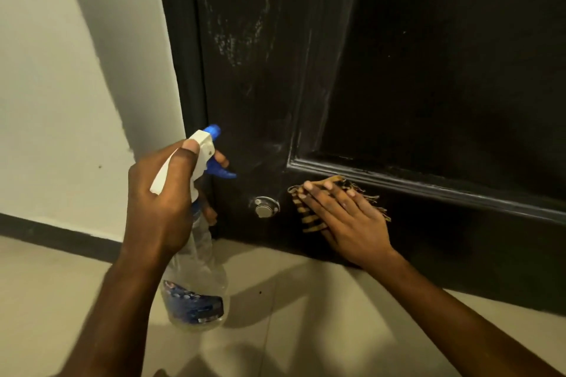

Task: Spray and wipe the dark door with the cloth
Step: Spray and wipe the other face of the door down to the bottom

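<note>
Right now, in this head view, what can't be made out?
Head view: the label on the spray bottle is too blurred to read.
Head view: the cloth lies mostly under the right hand.
Head view: the door is cut off by the top and right edges.
Head view: the left hand covers the bottle's neck.

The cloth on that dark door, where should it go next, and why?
Probably slide the cloth left and up the door. The right hand presses it flat on the bottom rail, beside the round metal fitting, while whitish smears show higher up. The left hand holds the spray bottle pointed that way.
</note>
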